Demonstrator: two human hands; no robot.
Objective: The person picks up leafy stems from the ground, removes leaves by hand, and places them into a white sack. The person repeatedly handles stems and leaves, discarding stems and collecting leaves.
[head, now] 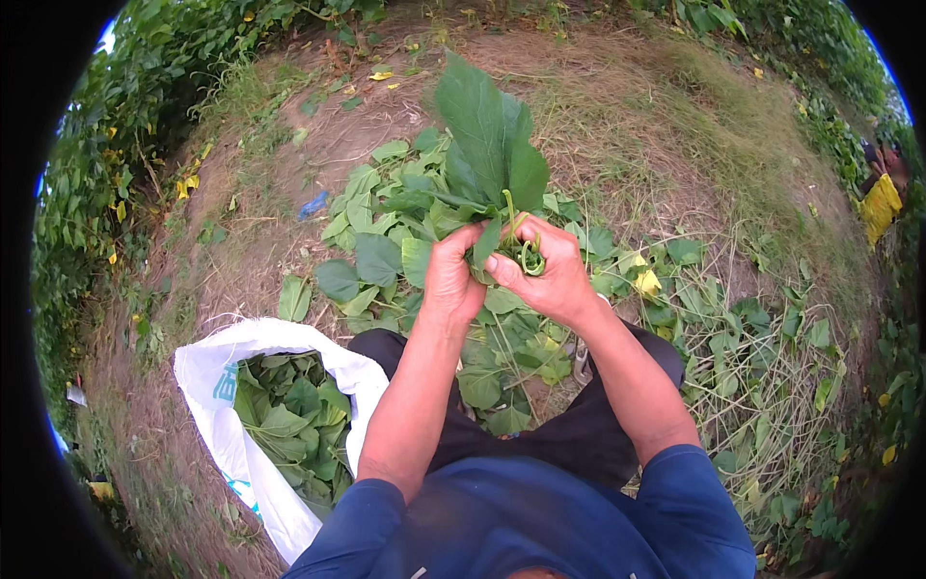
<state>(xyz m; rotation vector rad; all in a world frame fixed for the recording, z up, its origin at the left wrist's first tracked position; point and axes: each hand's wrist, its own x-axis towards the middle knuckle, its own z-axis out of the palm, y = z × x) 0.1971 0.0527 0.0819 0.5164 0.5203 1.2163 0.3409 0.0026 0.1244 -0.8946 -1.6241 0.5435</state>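
Observation:
Both hands meet in front of me around a bunch of large green leaves (481,145), whose blades fan upward and away from me. My left hand (456,271) is closed about the lower part of the bunch, on its left side. My right hand (546,271) grips the curled green stems (532,257) at the right side of the bunch, its thumb lying across towards my left hand. More loose green leaves (376,253) are heaped on the ground below and beyond the hands. Some leaf bases are hidden by the fingers.
A white woven sack (195,376), open at the top and holding green leaves (296,427), stands at my left. Stripped stems (752,391) are piled at my right. A blue scrap (312,205) lies on the ground. Leafy vines edge both sides; a person with something yellow (880,206) is far right.

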